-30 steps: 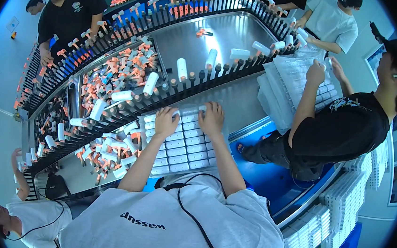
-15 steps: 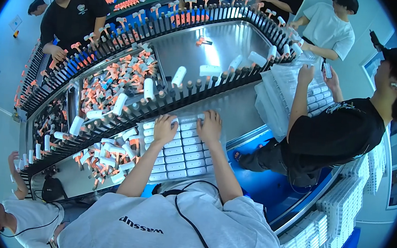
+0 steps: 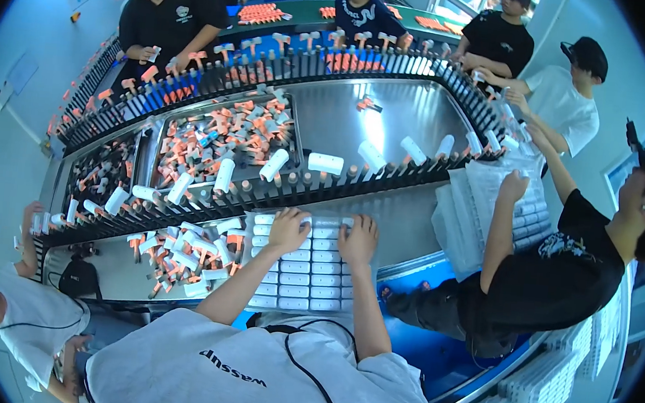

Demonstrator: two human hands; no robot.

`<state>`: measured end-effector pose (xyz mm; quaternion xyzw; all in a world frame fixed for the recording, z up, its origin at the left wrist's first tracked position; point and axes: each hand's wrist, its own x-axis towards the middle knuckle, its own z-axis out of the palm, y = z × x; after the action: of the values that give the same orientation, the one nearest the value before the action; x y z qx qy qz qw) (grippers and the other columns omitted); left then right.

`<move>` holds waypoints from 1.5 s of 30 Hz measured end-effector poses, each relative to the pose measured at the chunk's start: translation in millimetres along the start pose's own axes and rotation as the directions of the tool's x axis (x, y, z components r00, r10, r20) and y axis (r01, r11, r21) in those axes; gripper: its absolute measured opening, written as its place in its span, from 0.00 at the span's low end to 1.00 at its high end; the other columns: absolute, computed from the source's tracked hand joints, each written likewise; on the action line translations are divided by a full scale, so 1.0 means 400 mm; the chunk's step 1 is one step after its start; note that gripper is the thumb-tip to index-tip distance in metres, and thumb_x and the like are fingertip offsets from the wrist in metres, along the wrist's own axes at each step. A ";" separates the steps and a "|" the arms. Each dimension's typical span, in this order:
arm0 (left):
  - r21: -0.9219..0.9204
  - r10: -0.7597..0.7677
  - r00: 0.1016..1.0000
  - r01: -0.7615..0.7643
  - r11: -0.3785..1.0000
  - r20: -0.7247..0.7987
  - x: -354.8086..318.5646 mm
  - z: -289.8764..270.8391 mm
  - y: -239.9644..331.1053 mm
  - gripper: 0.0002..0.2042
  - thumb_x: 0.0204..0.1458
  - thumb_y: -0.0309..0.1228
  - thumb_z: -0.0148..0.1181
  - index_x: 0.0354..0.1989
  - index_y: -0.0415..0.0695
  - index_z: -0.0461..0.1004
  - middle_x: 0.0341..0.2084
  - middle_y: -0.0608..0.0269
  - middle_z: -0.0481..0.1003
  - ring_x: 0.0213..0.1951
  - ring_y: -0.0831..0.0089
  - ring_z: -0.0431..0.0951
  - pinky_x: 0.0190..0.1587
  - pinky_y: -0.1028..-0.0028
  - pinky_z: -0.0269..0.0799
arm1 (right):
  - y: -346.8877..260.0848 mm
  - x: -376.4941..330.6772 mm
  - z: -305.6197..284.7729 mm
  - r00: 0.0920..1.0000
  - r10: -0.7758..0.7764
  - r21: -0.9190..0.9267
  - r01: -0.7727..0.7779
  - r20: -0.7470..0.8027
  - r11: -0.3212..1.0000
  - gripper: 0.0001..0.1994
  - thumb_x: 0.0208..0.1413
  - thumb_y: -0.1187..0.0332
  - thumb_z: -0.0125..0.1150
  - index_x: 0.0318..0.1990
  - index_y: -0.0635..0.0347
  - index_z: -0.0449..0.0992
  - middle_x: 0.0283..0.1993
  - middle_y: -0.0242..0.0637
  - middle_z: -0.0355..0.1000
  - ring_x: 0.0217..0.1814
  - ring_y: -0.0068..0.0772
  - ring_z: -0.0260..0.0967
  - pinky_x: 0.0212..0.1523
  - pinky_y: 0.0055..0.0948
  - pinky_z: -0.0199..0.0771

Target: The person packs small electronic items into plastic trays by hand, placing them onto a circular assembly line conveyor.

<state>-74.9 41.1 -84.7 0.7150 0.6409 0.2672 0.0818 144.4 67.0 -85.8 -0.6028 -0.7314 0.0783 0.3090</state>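
Observation:
In front of me lies a clear plastic tray (image 3: pixel 295 280) filled with rows of small white rounded casings (image 3: pixel 294 291). Over its far left part is my left hand (image 3: pixel 289 232), fingers bent and closed about a white casing in the far rows. Beyond the right side of the same rows, my right hand (image 3: pixel 358 241) is curled likewise, its thumb side against a white casing. The fingers partly hide both pieces. Left of the tray, a loose heap of white-and-orange handheld parts (image 3: pixel 183 255) lies on the metal table.
A curved rack of black upright pegs (image 3: pixel 274 187) carries white and orange parts beyond the tray. Behind it stand metal bins, one with a heap of orange parts (image 3: pixel 225 135). A co-worker (image 3: pixel 558 222) stands at right by stacked bagged trays (image 3: pixel 483 208). More trays (image 3: pixel 536 393) stand behind.
The view has turned, so the scene sits lower and further right. Both hands stay at the tray's far rows. The co-worker at right has shifted their arms over the bagged trays.

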 end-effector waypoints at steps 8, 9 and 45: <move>0.029 -0.006 1.000 0.006 1.000 -0.005 -0.002 -0.008 -0.014 0.15 0.57 0.38 0.61 0.50 0.46 0.83 0.47 0.58 0.79 0.55 0.58 0.76 0.60 0.59 0.68 | -0.011 0.007 0.007 1.000 -0.025 -0.023 0.026 0.007 0.999 0.19 0.58 0.62 0.65 0.54 0.60 0.76 0.60 0.46 0.70 0.69 0.54 0.62 0.68 0.52 0.63; 0.026 -0.010 1.000 0.010 1.000 0.000 -0.001 -0.008 -0.012 0.15 0.58 0.38 0.61 0.50 0.47 0.83 0.47 0.58 0.79 0.56 0.58 0.76 0.61 0.59 0.68 | -0.013 0.007 0.007 1.000 -0.018 -0.036 0.019 0.012 0.999 0.19 0.57 0.62 0.65 0.54 0.60 0.76 0.60 0.46 0.70 0.69 0.53 0.62 0.68 0.51 0.63; 0.001 0.032 0.999 -0.032 0.999 -0.022 -0.005 0.018 -0.001 0.15 0.57 0.35 0.61 0.51 0.46 0.82 0.45 0.59 0.79 0.52 0.56 0.76 0.56 0.58 0.67 | 0.023 0.007 0.002 0.999 0.005 0.048 -0.003 -0.033 0.999 0.18 0.58 0.62 0.64 0.53 0.60 0.77 0.60 0.47 0.71 0.67 0.56 0.64 0.66 0.53 0.64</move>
<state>-71.8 40.9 -91.4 0.7221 0.6304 0.2761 0.0703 151.3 72.2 -90.1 -0.5978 -0.7229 0.0865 0.3355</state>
